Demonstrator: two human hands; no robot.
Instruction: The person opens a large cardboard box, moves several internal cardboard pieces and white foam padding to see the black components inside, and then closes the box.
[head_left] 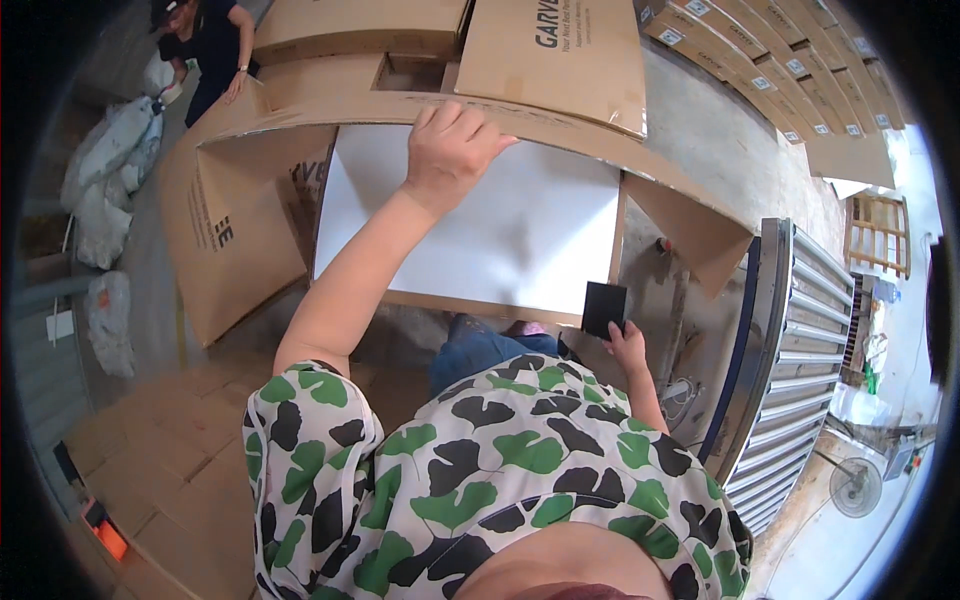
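Note:
My left hand (447,155) is closed over the upper edge of a long cardboard flap (345,110), holding it up ahead of me. Below the flap, a smooth white panel (470,220) lies flat with brown cardboard along its near edge. A flat black rectangular piece (605,306) is pinched in my right hand (627,346), just beside the panel's near right corner. Whether the piece touches the panel, I cannot tell.
Large cardboard boxes (560,60) stand beyond the flap, and stacked cartons (780,70) fill the far right. A metal roller conveyor (790,360) runs along my right. Plastic-wrapped bundles (110,160) and another person (205,50) are at the far left. A fan (856,487) stands lower right.

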